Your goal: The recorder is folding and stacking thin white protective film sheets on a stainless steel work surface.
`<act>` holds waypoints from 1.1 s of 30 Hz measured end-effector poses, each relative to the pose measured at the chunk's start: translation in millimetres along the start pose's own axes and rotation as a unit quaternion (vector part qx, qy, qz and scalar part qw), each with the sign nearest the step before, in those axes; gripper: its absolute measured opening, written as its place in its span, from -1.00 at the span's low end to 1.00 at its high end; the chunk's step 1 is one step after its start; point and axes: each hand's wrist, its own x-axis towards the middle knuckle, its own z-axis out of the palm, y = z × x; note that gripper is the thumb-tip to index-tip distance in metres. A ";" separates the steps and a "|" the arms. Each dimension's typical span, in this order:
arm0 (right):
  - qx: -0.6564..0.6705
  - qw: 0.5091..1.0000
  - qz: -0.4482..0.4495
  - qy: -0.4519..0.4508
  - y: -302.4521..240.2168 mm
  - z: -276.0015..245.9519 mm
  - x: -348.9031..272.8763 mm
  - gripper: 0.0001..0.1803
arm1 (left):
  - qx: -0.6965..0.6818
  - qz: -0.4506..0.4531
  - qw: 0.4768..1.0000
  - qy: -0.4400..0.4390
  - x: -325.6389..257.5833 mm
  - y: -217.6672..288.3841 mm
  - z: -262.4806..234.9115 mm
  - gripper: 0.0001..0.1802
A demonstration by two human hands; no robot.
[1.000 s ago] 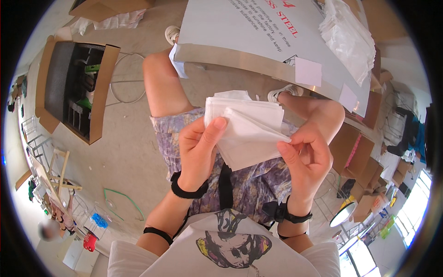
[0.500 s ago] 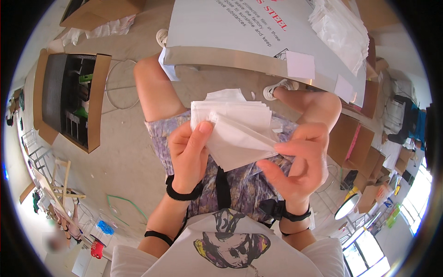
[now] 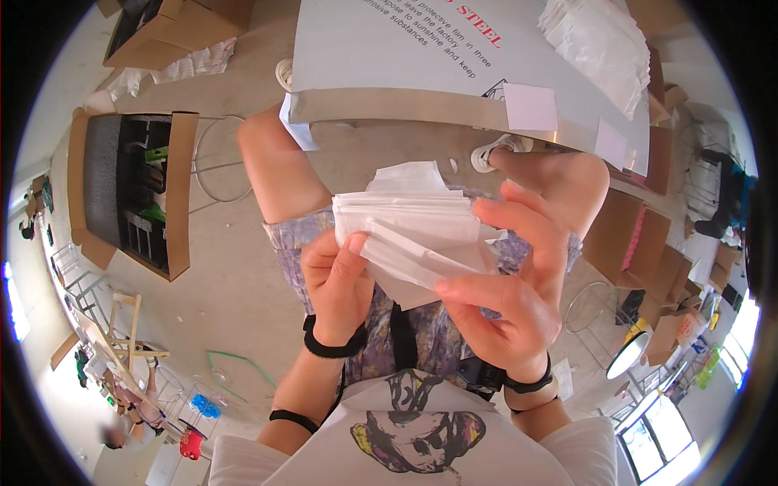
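A stack of folded white paper sheets is held over the person's lap, just below the near edge of the grey desk. The left hand grasps the stack's left end, thumb on top. The right hand pinches the stack's right side between thumb and fingers. On the desk's far right corner lie more white sheets. An open cardboard box sits on the floor, well left of the desk

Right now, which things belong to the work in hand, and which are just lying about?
In hand:
- stack of white paper bags
- left hand gripping it
- right hand pinching one bag

Lying about:
- open cardboard box
- grey sheet on table
- wire hoop
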 end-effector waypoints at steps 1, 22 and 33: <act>-0.002 1.000 -0.003 0.007 0.1 0.3 -0.1 -0.67 | 0.004 0.002 1.000 0.005 0.4 0.3 2.5 -0.80; 0.008 0.997 0.075 0.032 -1.8 -7.7 -1.3 -0.66 | 0.024 -0.033 0.999 0.011 3.7 4.5 1.1 -0.76; -0.008 0.998 -0.025 -0.053 1.3 -13.6 -3.1 -0.73 | 0.057 -0.048 0.997 0.027 5.2 9.5 -0.2 -0.75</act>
